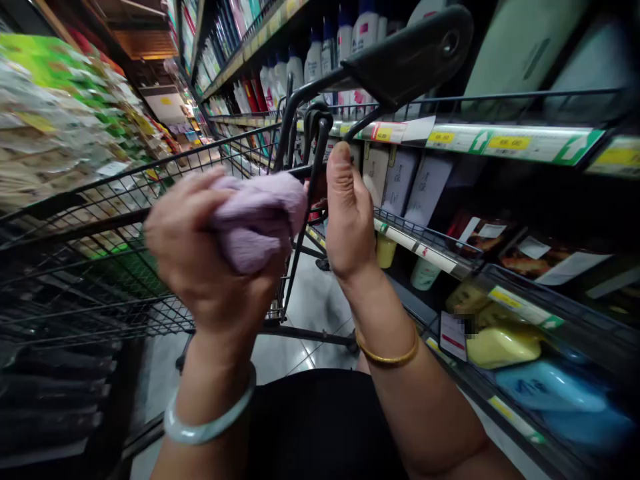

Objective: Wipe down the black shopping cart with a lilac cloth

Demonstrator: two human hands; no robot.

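Note:
My left hand [193,243] is closed around a crumpled light purple cloth [257,217], which bunches out past the fingers toward a black cart bar. To its right, my right hand [350,217] is wrapped at the black metal frame of a shopping cart [300,110], thumb pointing up along a bar. Its other fingers are mostly hidden behind the palm. Above that hand, the cart's dark handle bracket [410,53] juts out to the upper right. The cart's wire basket [135,220] stretches away to the left, behind the hand with the cloth.
Store shelves [500,140] line the right side, with bottles [345,40], boxes and price labels. A yellow bottle [505,343] and a blue pack [550,387] lie low at the right. Stacked packets [60,113] stand at the left. Tiled floor [320,300] shows beneath the cart.

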